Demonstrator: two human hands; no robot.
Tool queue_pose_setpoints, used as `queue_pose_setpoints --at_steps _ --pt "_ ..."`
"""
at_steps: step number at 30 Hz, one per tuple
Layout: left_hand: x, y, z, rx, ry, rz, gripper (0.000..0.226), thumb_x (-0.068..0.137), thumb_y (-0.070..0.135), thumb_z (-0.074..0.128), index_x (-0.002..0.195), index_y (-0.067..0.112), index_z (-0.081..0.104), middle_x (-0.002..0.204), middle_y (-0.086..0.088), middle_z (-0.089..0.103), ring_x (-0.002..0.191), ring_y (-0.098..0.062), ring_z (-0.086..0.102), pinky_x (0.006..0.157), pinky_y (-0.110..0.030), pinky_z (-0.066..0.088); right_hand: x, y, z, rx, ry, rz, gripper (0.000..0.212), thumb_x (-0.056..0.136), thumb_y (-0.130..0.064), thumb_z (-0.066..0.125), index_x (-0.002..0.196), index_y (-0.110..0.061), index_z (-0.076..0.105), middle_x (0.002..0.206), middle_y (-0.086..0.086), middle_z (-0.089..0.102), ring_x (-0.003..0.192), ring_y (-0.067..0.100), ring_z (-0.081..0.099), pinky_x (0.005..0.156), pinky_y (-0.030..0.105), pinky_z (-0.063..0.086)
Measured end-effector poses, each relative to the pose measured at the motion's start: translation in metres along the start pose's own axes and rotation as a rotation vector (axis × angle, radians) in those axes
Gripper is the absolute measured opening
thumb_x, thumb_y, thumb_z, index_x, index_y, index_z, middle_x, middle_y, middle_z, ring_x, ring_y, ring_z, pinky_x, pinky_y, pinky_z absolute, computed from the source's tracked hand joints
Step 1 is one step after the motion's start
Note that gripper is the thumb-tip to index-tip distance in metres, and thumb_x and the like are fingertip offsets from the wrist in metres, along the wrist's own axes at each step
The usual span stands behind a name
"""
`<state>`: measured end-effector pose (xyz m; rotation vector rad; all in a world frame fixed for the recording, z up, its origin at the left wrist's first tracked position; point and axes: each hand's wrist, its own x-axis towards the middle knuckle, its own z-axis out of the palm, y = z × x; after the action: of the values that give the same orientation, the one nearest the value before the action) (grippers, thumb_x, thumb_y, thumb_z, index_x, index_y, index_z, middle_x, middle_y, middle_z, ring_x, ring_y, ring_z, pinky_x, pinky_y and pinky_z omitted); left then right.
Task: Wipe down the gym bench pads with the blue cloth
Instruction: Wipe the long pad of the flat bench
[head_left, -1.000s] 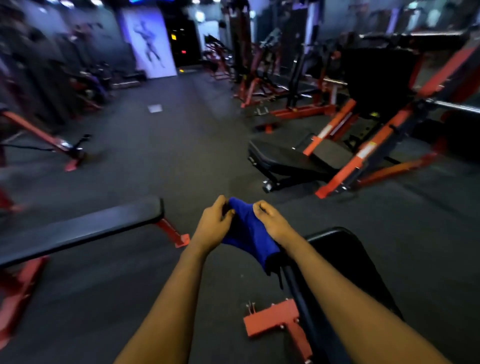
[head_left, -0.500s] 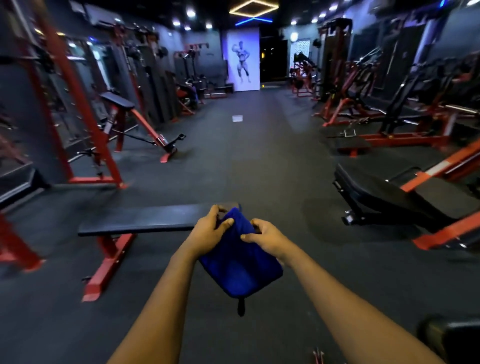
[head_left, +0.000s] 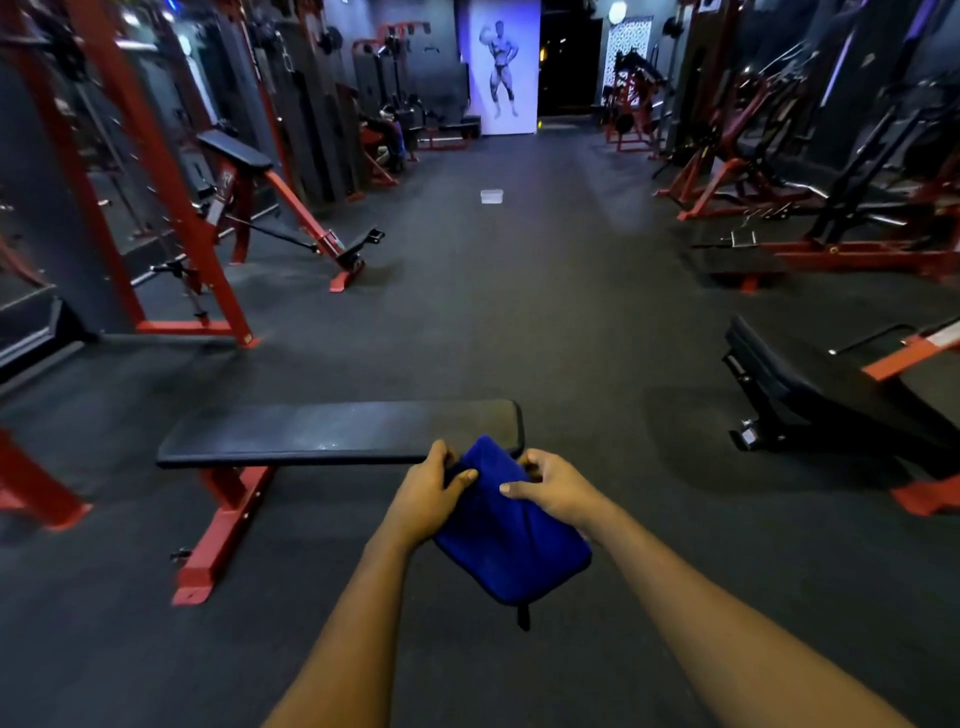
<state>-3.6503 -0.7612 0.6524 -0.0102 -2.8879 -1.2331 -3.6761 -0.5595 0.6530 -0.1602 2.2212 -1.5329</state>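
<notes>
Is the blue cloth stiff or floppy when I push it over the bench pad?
Probably floppy: the blue cloth hangs below the left hand and right hand pinching its top. Likely light, since pinches alone carry it. Folded over, it may bunch when pushed.

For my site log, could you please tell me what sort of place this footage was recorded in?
A gym, apparently a weight room: a flat black-padded bench on a red frame, red-framed machines along both sides, and a bodybuilder poster on the far wall.

Two bare forearms, uncovered to the lower edge, end in a bare left hand (head_left: 432, 494) and right hand (head_left: 560, 489).
</notes>
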Motion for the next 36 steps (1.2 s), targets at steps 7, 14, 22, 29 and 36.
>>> queue_pose_setpoints --at_steps 7,14,22,29,36 --pt "0.117 -0.040 0.024 -0.026 0.085 -0.097 0.020 0.099 0.027 0.054 0.113 0.012 0.054 0.105 -0.001 0.063 0.092 -0.015 0.061 0.081 -0.038 0.054 0.125 0.019 -0.031 -0.056 0.116 0.012 0.025 0.085 -0.024 0.075 0.097 -0.008 0.060 0.094 0.006 0.067 0.086 0.019 0.064 0.069 0.028 0.048" --pt "0.251 -0.067 0.059 0.007 0.092 -0.211 0.017 0.098 0.025 0.057 0.107 0.011 0.057 0.100 -0.004 0.064 0.087 -0.015 0.061 0.076 -0.034 0.051 0.270 0.037 -0.079 -0.114 0.175 0.110 0.023 0.085 -0.024 0.075 0.093 -0.013 0.057 0.088 -0.002 0.061 0.076 0.009 0.057 0.059 0.021 0.043" --pt "0.357 -0.129 0.092 0.056 0.051 -0.297 0.018 0.098 0.031 0.054 0.108 0.016 0.055 0.105 -0.002 0.059 0.096 -0.017 0.058 0.084 -0.042 0.053 0.396 0.075 -0.084 -0.120 0.203 0.232 0.022 0.086 -0.022 0.074 0.094 -0.013 0.056 0.092 0.000 0.062 0.080 0.009 0.057 0.059 0.020 0.040" --pt "0.419 -0.230 0.145 0.098 -0.008 -0.364 0.020 0.100 0.029 0.052 0.111 0.013 0.055 0.113 -0.006 0.057 0.111 -0.022 0.050 0.090 -0.039 0.046 0.477 0.148 -0.058 -0.105 0.501 0.355 0.024 0.082 -0.013 0.076 0.089 -0.013 0.052 0.079 -0.002 0.057 0.078 0.020 0.058 0.054 0.021 0.035" --pt "0.477 -0.330 0.217 0.207 0.156 -0.396 0.038 0.101 0.027 0.049 0.134 0.008 0.049 0.138 -0.012 0.050 0.129 -0.028 0.043 0.101 -0.045 0.042 0.583 0.223 -0.029 -0.450 0.619 0.129 0.035 0.087 -0.042 0.070 0.110 -0.019 0.057 0.111 0.006 0.059 0.100 0.024 0.059 0.077 0.038 0.047"
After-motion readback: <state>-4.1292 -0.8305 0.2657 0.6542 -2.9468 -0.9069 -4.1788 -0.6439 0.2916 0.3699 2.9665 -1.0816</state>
